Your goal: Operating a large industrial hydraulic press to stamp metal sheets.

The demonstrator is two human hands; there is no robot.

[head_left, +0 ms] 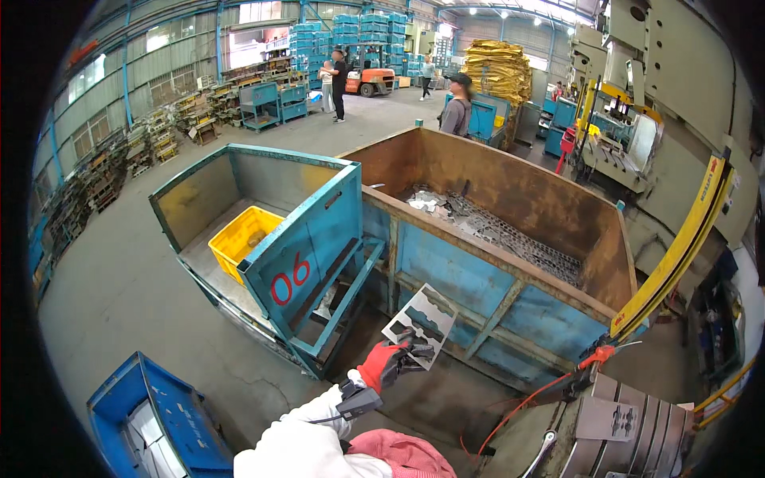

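Note:
My left hand [392,362], in a red and black glove, is closed on the lower edge of a flat metal sheet [409,313] with several shaped cutouts. The sheet is tilted, held in front of the side wall of a large blue scrap bin [454,256]. Inside that bin, with its rusty inner walls, lies perforated metal scrap [510,239]. A white sleeve covers my left arm, and a small dark device is strapped at the wrist. My right hand is not in view.
A blue cart [299,231] with a yellow tub [231,247] adjoins the bin. Metal sheets lie in a blue crate [163,406] at lower left. At right are a machine bed [621,446], an air gun [598,356] with red hose and a yellow guard bar [677,247]. People and a forklift [370,80] are behind.

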